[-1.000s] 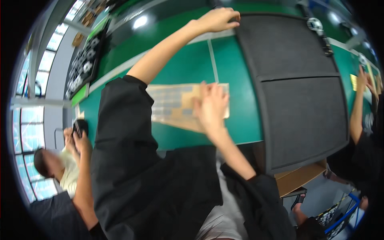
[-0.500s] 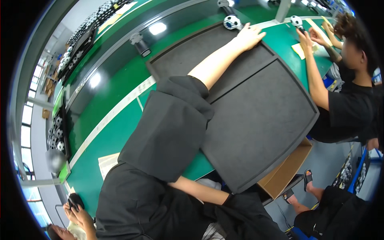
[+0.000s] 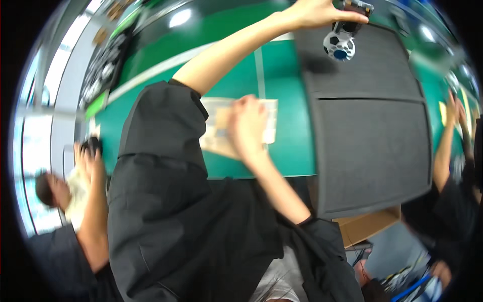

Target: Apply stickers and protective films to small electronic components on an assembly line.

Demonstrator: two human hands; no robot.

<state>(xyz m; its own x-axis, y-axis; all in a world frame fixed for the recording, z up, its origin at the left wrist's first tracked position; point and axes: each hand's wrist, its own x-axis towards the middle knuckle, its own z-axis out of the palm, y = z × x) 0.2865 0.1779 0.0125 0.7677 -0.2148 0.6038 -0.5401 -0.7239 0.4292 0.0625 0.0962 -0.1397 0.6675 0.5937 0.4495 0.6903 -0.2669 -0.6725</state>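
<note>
Stretched across to the far right, my left hand grips a black cylindrical device with a soccer-ball-patterned head. The ball hangs downward, with a blue round spot on its underside, over the dark tray. Nearer to me, my right hand is over printed sheets and a tan piece of paper on the green table. That hand is smeared by motion; its fingers look bent, but I cannot make out whether they hold anything.
A second dark tray lies on the near right, with an open cardboard box below it. One co-worker's hands hold a dark object at left. Another's arm is at right. Black-and-white balls fill a rack at far left.
My view has turned left. My left hand has taken hold of the ball-headed device and lifted it over the tray. My right hand has come up from my lap over the papers.
</note>
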